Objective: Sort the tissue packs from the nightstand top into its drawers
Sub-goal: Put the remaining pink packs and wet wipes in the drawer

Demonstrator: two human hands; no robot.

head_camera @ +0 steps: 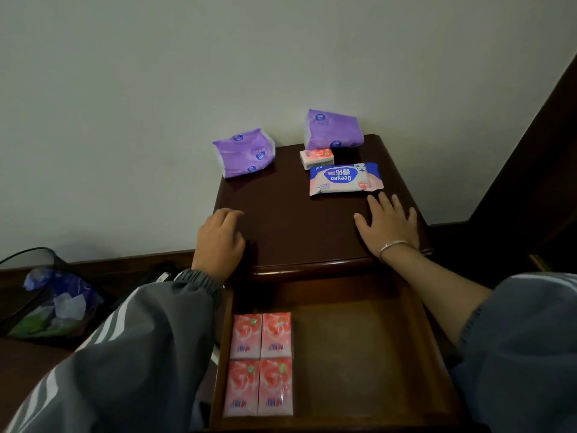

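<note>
Four small pink plastic-wrapped pocket tissue packs lie two by two in the left part of the open dark wooden drawer, below both wrists in the head view. By that showing, the sorting is about half done. On the dark wooden nightstand top four more packs wait. A flat blue, white and pink wipes pack sits just beyond the fingertips of the right hand. Touching its far side is a small pink and white pocket pack, and farther out a soft purple plastic tissue pack sits at the wall. A second soft purple pack overhangs the top's far left corner, well beyond the left hand. The right hand lies flat on the wood with fingers spread, holding nothing. The left rests near the left edge, fingers loosely curled and empty. The small pink pack probably belongs with its likes in the drawer. No other drawer is visible.
</note>
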